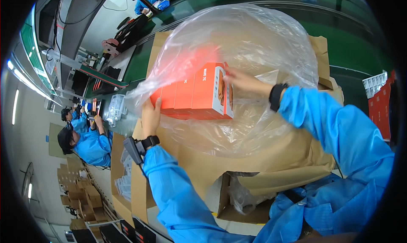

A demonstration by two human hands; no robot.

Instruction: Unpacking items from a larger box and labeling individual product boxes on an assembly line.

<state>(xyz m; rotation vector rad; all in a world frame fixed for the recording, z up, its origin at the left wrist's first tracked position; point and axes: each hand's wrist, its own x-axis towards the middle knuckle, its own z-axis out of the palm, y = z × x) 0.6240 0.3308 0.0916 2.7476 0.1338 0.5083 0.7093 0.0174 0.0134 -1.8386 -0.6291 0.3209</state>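
My left hand (150, 118) grips one end of the red boxes (184, 94) in the clear bag (275, 35), seemingly keeping them together, while my right hand (246, 81) touches the other, its grip too blurred to tell.

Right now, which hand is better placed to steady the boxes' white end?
The right hand, probably: fingers beside that end; the left hand is at the opposite end of the orange boxes.

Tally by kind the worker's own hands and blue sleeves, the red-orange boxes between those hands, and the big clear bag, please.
Left hand and right hand: 2
Blue sleeves: 2
Red-orange boxes: at least 3; blur hides more detail
Big clear bag: 1
Total: at least 8
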